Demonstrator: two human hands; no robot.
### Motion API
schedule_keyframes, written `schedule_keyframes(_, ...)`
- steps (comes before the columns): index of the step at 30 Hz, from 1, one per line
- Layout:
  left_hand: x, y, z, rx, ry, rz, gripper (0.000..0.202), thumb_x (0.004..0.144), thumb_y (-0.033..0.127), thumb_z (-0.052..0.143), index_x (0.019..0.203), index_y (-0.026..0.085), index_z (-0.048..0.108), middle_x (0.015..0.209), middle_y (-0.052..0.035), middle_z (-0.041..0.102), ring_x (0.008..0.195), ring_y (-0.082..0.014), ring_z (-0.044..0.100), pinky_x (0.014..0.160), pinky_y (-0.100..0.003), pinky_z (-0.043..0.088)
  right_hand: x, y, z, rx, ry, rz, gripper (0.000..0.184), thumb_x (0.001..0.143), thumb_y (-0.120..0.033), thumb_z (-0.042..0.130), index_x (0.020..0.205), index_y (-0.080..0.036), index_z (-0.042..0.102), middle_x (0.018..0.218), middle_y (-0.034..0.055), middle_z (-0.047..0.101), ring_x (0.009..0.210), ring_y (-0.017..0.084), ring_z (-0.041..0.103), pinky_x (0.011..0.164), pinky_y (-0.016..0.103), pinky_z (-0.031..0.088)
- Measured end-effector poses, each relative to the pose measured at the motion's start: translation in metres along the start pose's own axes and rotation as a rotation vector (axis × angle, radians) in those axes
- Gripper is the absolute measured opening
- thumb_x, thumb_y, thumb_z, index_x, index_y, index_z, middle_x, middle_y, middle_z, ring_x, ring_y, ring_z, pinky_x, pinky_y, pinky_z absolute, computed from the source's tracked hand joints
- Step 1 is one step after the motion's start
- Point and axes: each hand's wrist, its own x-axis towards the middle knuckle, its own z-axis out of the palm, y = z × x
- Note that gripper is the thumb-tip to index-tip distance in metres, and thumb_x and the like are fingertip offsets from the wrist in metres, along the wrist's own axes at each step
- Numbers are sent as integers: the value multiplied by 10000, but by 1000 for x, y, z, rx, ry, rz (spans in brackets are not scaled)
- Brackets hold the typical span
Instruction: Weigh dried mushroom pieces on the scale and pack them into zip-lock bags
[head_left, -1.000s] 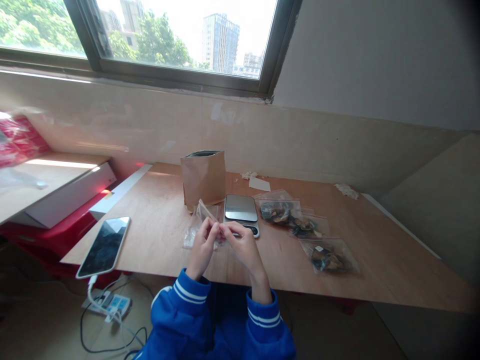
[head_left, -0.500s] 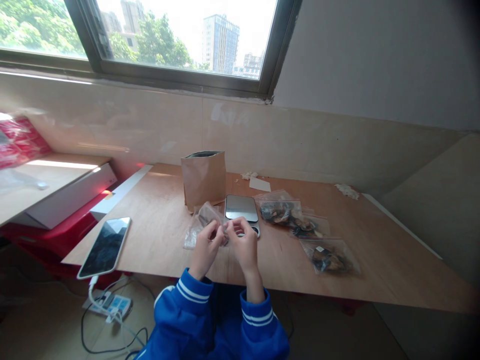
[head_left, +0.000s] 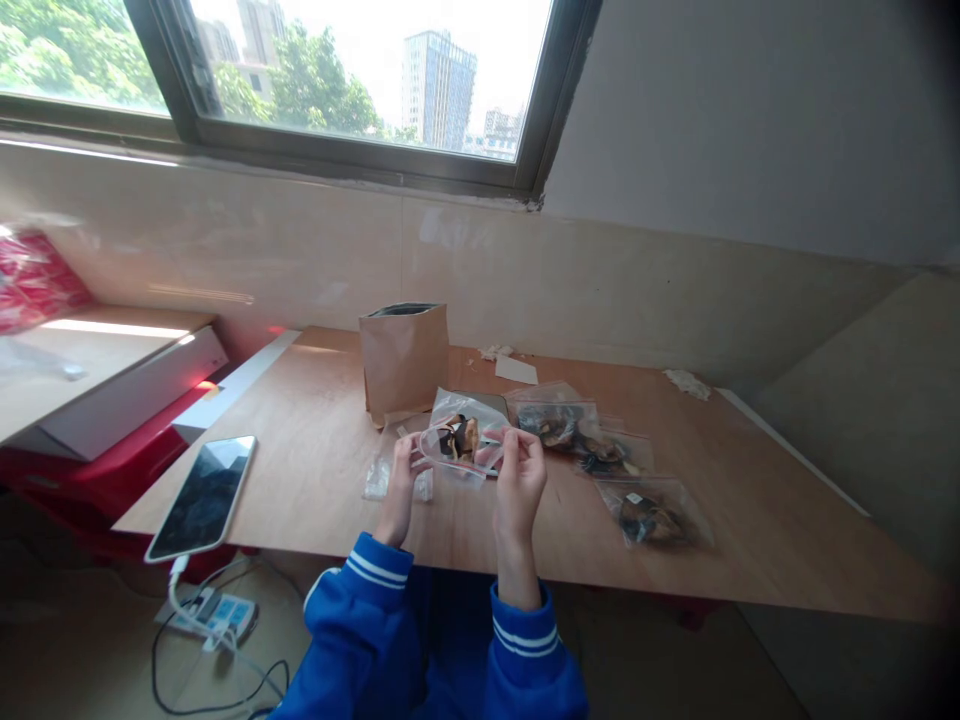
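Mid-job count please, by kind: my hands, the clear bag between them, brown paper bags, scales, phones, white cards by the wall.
Hands: 2 (left hand, right hand)
Clear bag: 1
Brown paper bag: 1
Scale, partly hidden: 1
Phone: 1
White card: 1
Total: 7

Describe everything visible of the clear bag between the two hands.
The clear bag is see-through, shiny and looks like thin plastic. Dark and tan, dried-looking pieces are bunched around its middle. It is held between the left hand, at its left side, and the right hand, at its right. From this view it covers much of the scale; whether the two touch is unclear. Whether its mouth is sealed cannot be told either.
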Motion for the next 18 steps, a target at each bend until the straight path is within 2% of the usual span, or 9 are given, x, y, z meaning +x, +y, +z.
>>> schedule_keyframes(2, 6, -7, 1, -131, -62, -145, 489, 822, 607, 533, 1106, 222, 633, 1048, -68, 682, 961, -202, 630, 795, -299, 493, -3, 9, 7, 24, -41, 75, 333, 862, -521, 534, 922, -199, 476, 879, 82, 704, 529, 143, 627, 568, 297, 531)
schedule_keyframes(5, 18, -8, 4, -272, -95, -198, 494, 803, 615, 552, 1089, 226, 656, 976, -58, 712, 908, -213, 660, 765, -319, 522, -8, 19, 15, -33, -142, 108, 316, 871, -500, 520, 950, -196, 488, 928, 96, 683, 647, 170, 657, 613, 316, 549)
schedule_keyframes(7, 28, -5, 6, -302, -53, -205, 440, 787, 577, 594, 1014, 210, 680, 927, -48, 722, 865, -200, 670, 752, -304, 530, -13, 16, 18, -159, -141, 8, 306, 870, -456, 537, 1020, -191, 506, 1046, 121, 642, 814, 194, 651, 699, 334, 552)
schedule_keyframes(10, 46, -6, 5, -316, -21, -257, 410, 763, 537, 635, 950, 177, 693, 876, -53, 728, 812, -181, 679, 758, -286, 533, -22, -1, 22, -360, -106, -249, 258, 889, -356, 534, 1092, -198, 522, 1144, 123, 567, 946, 201, 585, 818, 350, 518)
schedule_keyframes(12, 59, -11, 2, -336, -23, -279, 416, 754, 534, 640, 925, 159, 693, 847, -57, 728, 779, -177, 679, 763, -290, 534, -24, -10, 27, -416, -206, -345, 178, 922, -278, 470, 1062, -205, 553, 1095, 104, 574, 962, 196, 572, 863, 350, 498)
schedule_keyframes(14, 69, -19, -3, -345, -11, -258, 406, 768, 532, 619, 897, 153, 690, 822, -52, 725, 767, -179, 676, 777, -300, 530, -19, -9, 35, -436, -377, -353, 201, 935, -200, 408, 1043, -206, 577, 1060, 94, 590, 998, 193, 574, 905, 349, 484)
schedule_keyframes(18, 80, -38, -13, -274, 86, -139, 371, 830, 491, 537, 888, 156, 687, 857, -57, 727, 848, -206, 669, 870, -342, 503, 9, 19, 55, -595, -614, -313, 261, 889, -123, 426, 1091, -177, 583, 1120, 111, 582, 1080, 212, 560, 981, 387, 449)
